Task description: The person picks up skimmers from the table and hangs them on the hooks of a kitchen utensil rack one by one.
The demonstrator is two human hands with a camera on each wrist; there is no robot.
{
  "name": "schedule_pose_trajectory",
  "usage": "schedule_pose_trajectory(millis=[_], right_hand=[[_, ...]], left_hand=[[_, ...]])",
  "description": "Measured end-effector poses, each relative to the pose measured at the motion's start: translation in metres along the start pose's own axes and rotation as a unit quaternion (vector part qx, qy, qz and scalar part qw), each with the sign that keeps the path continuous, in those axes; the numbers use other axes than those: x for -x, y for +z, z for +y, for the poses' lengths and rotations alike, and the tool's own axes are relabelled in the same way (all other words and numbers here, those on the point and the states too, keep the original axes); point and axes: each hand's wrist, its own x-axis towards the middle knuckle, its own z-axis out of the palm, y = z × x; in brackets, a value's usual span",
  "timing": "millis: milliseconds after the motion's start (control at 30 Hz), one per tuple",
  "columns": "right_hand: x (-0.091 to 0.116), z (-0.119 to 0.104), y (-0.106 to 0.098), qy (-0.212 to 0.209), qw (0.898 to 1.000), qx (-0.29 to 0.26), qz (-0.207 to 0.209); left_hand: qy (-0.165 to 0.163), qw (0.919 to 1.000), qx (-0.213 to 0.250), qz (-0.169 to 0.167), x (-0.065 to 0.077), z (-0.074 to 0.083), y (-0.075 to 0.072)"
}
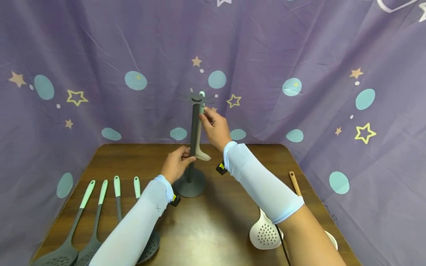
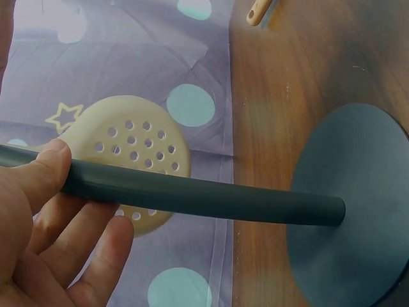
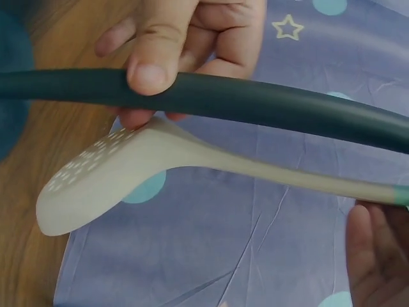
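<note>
A dark green utensil stand [image 1: 194,127] rises from a round base [image 1: 196,190] on the table, with hooks around its top. Behind its pole hangs a cream skimmer [image 3: 96,176] with a mint-green handle, its end up at the hooks. My right hand [image 1: 217,129] pinches that handle high up, just below the hooks. Lower down, my left hand [image 1: 176,162] grips the pole, thumb on the near side and fingers behind it. In the right wrist view, fingertips of the left hand [image 3: 211,32] reach right to the skimmer's neck. The pole partly covers the skimmer's perforated head in the left wrist view.
Several dark utensils with mint-green handles [image 1: 88,194] lie on the table [image 1: 206,218] at the left. A white skimmer [image 1: 264,234] and a wooden handle [image 1: 294,183] lie at the right, partly under my right arm. A patterned purple curtain [image 1: 159,44] hangs behind.
</note>
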Motion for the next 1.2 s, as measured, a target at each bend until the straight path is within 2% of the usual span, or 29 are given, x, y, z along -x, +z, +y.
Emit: schedule_pose_trajectory(millis=[67,167,300,567,767,1067,1200], right_hand=[[0.006,0.005,-0.006,0.007,1.000,-0.005,-0.020],[0.018,0.014,-0.016,0.009,0.998,0.022,-0.059],[0.031,0.030,-0.029,0.025,0.988,0.112,-0.107],[0.044,0.072,-0.056,0.130,0.950,0.235,-0.157],[0.063,0.101,-0.067,0.167,0.917,0.315,-0.181],[0.106,0.137,-0.070,0.237,0.893,0.328,-0.195],[0.121,0.148,-0.075,0.269,0.874,0.345,-0.213]], left_hand=[[0.003,1.0000,0.001,-0.004,0.001,0.000,0.006],[0.005,0.9999,-0.002,-0.011,0.001,-0.002,0.012],[0.006,0.9999,0.002,-0.009,0.000,-0.005,0.015],[0.011,0.9999,0.012,0.005,-0.005,-0.007,0.005],[0.007,0.9999,0.008,0.011,-0.005,-0.007,-0.004],[0.004,0.9999,0.006,0.009,-0.002,-0.007,-0.005],[0.005,0.9999,0.009,0.003,-0.002,-0.007,-0.003]])
